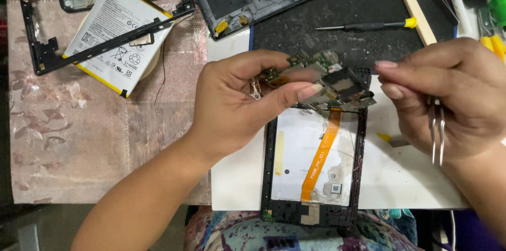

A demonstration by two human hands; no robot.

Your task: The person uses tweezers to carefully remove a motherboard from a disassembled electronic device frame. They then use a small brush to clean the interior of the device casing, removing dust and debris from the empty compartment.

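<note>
head view, looking down: my left hand (237, 106) pinches a small green and black circuit board (321, 79) between thumb and fingers, lifted above the opened black tablet frame (312, 161), whose orange ribbon cable (321, 153) runs up toward the board. my right hand (448, 95) is closed around thin metal tweezers (437, 129), tucked points-down in the palm so the fingertips stay free beside the board. a white flat battery (118, 32) lies well apart on the desk (79, 140), a yellow-tipped screwdriver (366, 25) above.

tweezers (437, 132): shiny metal | ribbon cable (322, 151): glossy orange plastic | mat (337, 13): matt black
</note>
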